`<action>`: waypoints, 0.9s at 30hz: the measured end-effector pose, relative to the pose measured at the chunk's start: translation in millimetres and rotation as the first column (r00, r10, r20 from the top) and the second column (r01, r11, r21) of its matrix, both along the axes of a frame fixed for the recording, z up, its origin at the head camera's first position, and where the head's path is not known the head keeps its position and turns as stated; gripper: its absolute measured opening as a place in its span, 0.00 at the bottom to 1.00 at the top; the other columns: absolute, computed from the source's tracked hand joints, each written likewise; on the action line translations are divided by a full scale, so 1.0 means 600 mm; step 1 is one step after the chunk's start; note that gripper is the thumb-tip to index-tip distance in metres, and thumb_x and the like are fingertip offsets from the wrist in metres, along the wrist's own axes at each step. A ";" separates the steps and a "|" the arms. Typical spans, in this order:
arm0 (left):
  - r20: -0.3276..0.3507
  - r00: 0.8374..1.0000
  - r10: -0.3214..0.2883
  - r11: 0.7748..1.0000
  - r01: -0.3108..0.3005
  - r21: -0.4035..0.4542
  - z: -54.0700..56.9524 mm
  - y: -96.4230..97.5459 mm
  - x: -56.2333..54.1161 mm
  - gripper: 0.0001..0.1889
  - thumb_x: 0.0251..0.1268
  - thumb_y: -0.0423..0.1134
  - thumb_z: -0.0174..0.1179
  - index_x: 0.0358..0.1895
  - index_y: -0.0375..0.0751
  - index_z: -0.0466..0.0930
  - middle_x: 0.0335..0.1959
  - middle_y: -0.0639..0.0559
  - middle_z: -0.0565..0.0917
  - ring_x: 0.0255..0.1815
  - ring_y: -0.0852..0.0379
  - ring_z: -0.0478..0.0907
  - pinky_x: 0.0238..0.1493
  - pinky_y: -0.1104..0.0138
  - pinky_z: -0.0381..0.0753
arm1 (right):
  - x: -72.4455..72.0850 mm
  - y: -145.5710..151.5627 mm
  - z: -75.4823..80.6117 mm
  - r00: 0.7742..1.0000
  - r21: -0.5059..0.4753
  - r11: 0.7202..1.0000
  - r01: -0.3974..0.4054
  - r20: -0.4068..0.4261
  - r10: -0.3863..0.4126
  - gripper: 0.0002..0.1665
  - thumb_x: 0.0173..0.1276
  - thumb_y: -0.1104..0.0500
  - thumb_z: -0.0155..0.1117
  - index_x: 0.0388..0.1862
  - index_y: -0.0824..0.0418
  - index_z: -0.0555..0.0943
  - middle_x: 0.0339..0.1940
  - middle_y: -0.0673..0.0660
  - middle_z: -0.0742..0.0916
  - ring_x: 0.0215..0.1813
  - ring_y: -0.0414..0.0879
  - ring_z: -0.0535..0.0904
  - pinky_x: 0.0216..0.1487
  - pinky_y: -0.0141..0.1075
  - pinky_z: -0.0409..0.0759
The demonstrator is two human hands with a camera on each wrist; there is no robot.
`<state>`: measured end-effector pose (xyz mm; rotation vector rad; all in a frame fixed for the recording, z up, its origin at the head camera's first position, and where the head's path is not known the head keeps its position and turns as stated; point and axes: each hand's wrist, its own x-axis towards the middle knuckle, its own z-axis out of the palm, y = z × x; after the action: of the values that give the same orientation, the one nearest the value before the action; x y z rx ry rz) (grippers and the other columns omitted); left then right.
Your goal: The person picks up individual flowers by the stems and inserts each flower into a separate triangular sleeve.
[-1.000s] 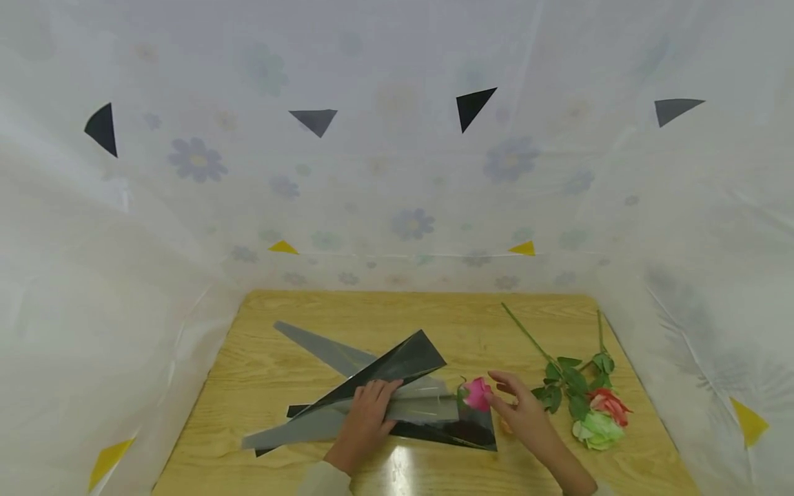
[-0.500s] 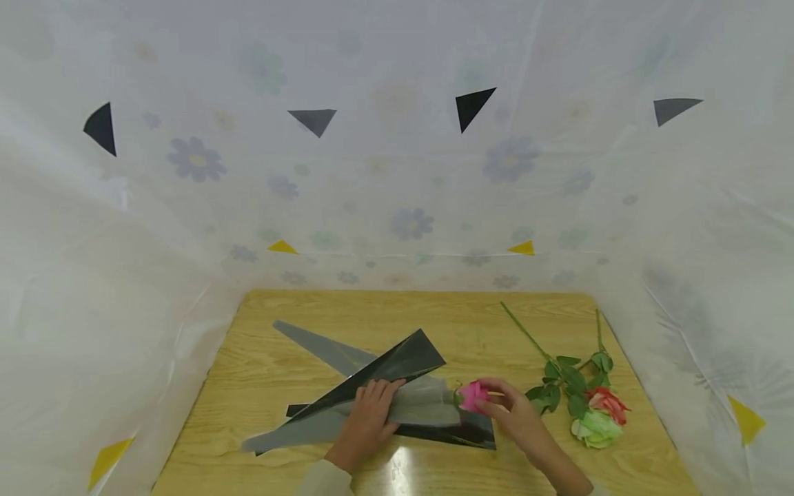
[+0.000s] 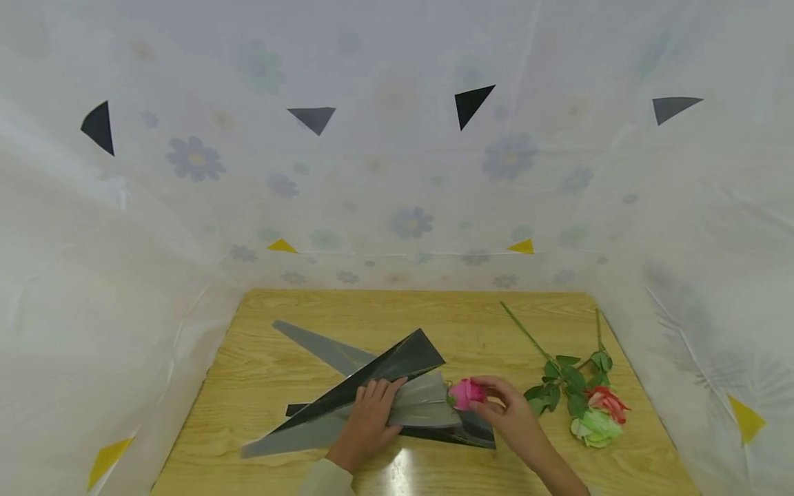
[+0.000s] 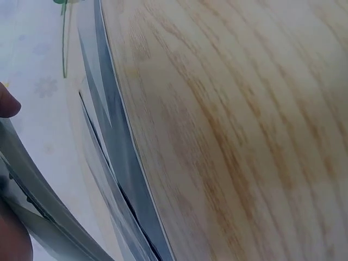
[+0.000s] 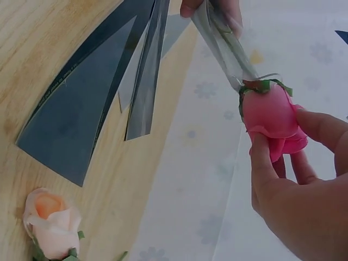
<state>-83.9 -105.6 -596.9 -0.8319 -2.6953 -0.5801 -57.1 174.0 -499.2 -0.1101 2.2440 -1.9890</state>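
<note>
A pink artificial rose [image 3: 465, 394] sits at the open end of a translucent wrapping sleeve [image 3: 418, 403]. My right hand [image 3: 511, 417] pinches its bloom between thumb and fingers. The right wrist view shows the rose's green stem [image 5: 234, 46] inside the sleeve, with the green sepals right at the rim. My left hand [image 3: 369, 420] grips the sleeve farther down, thumb on the near side. Under and around that hand lie black wrapping sheets [image 3: 397, 362] and grey ones [image 3: 298, 441], crossing each other.
Red [image 3: 608, 405] and light green roses [image 3: 595, 428] with leafy stems lie at the right of the wooden table [image 3: 236, 386]. A peach rose [image 5: 51, 220] lies near the black sheet in the right wrist view. Pale flower-patterned curtains [image 3: 409, 172] surround the table.
My right hand has moved left and taken hold of the pink rose's bloom. The bloom has shifted slightly left, closer to the sleeve's mouth. My left hand has stayed nearly in place.
</note>
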 end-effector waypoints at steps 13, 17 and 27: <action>-0.058 0.998 -0.019 1.000 0.020 0.014 -0.001 0.004 -0.001 0.48 0.40 0.42 0.63 0.72 0.53 0.52 0.44 0.59 0.68 0.36 0.59 0.58 0.38 0.64 0.51 | -0.001 -0.011 0.009 0.998 0.043 0.999 0.005 -0.067 -0.002 0.20 0.58 0.64 0.66 0.51 0.66 0.77 0.50 0.62 0.78 0.50 0.46 0.76 0.46 0.32 0.77; -0.074 0.997 -0.021 0.999 0.023 0.023 0.001 0.006 -0.001 0.48 0.40 0.42 0.64 0.72 0.53 0.52 0.44 0.58 0.68 0.36 0.59 0.57 0.38 0.64 0.50 | -0.001 -0.013 0.005 0.998 0.047 0.999 -0.002 -0.067 0.005 0.20 0.58 0.64 0.66 0.50 0.65 0.78 0.50 0.62 0.79 0.50 0.47 0.76 0.46 0.33 0.77; -0.068 0.997 -0.031 0.999 0.033 0.028 0.006 0.007 0.001 0.46 0.40 0.43 0.64 0.71 0.51 0.56 0.41 0.59 0.67 0.34 0.59 0.55 0.37 0.63 0.49 | 0.000 -0.012 -0.008 0.993 0.094 0.994 -0.049 -0.098 0.059 0.17 0.60 0.61 0.65 0.48 0.64 0.81 0.49 0.62 0.81 0.51 0.53 0.78 0.44 0.33 0.78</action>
<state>-83.6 -101.3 -593.5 -0.8730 -2.6103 -0.5866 -57.1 167.1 -504.0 -0.2645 2.3626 -1.8906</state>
